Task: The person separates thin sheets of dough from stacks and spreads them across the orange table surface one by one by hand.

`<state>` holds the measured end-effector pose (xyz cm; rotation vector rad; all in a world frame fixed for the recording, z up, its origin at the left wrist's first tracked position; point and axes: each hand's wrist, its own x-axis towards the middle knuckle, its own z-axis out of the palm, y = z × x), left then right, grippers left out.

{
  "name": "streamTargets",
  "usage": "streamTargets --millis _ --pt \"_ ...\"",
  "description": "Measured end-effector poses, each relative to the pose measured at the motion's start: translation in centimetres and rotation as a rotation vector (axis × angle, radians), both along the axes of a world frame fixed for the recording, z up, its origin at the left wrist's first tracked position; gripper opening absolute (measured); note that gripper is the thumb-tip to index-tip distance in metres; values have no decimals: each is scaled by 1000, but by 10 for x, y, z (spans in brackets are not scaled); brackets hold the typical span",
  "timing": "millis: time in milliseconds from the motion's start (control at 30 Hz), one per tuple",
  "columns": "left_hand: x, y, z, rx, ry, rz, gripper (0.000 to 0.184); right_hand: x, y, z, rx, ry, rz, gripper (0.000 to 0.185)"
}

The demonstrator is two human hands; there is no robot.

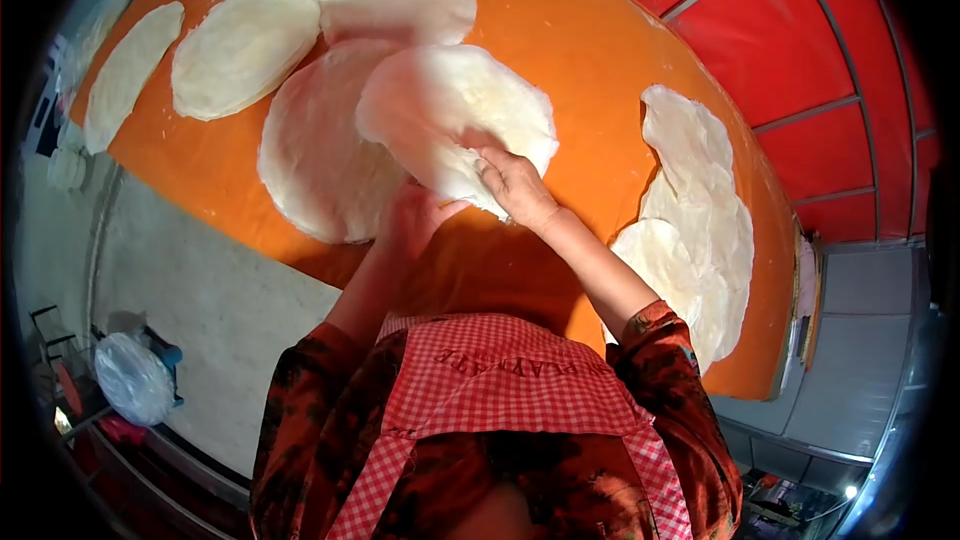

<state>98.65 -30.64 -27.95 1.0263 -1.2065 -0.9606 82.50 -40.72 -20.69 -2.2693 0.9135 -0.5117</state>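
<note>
A red-and-white checked cloth apron (520, 370) is covering the person's front, nearest the camera. Beyond it, both bare hands are working at the near edge of a thin, pale, round dough-like sheet (470, 105), over the orange-covered tabletop (590, 140). The right hand (520, 190) is pinching that edge, its grip closed with the fingers bent. The left hand (410, 218) is reaching in at the near left edge; its fingers are partly hidden, so I cannot tell whether its grip is pinching or only supporting.

Left of the held sheet, a broad, pale, round sheet (320, 160) is lying flat, with the held one overlapping it in view; where the two are touching, I cannot tell. Farther left, a pale oval sheet (245, 50) is lying, while to the right a wrinkled, pale, layered pile (705, 220) is sprawling.

Material this thin is probably calling for light, even pressure: the hands are best sharing the weight, keeping the pinch shallow and avoiding pulling against each other. Tugging at one spot could be tearing the rim, and a slack edge could be folding onto itself or snagging the neighbouring layer.
</note>
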Motion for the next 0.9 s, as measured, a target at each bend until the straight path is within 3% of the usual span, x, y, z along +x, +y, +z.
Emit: streamTargets --millis 33,100,167,233,367,467,533,600,667,700,733,767,867,900 --pt "-2 2 6 -37 -129 49 46 1 1 3 9 -5 -4 28" --pt "3 -1 -12 54 127 -7 45 2 0 3 4 -9 16 28" --pt "4 -3 -25 137 587 -107 45 3 0 0 -20 -9 61 29" --pt "2 -3 -1 204 1253 -252 45 6 4 6 -49 23 125 34" --pt "4 -7 -25 300 1126 -201 44 11 13 17 -139 94 120 46" --pt "-1 -13 -28 343 1055 -77 45 15 14 16 -121 93 103 39" --pt "-3 -10 9 426 1020 38 48 19 10 2 -182 53 99 35" --pt "0 -13 -65 231 205 157 55 19 10 -5 -205 145 51 29" --pt "8 -15 -108 40 -370 239 63 22 6 3 -148 424 5 30" --pt "7 -11 -71 163 -376 199 65 22 -10 -31 -239 395 69 33" --pt "6 -6 -32 287 -389 158 68 29 -2 -6 -245 233 12 39" --pt "4 -5 -25 176 -449 179 61 31 -19 -14 -474 0 23 40" --pt "21 6 -24 -133 -611 294 42 9 -64 42 -395 -307 -258 20" --pt "22 7 -9 -61 -381 231 38 -30 -86 80 73 -567 -499 14"
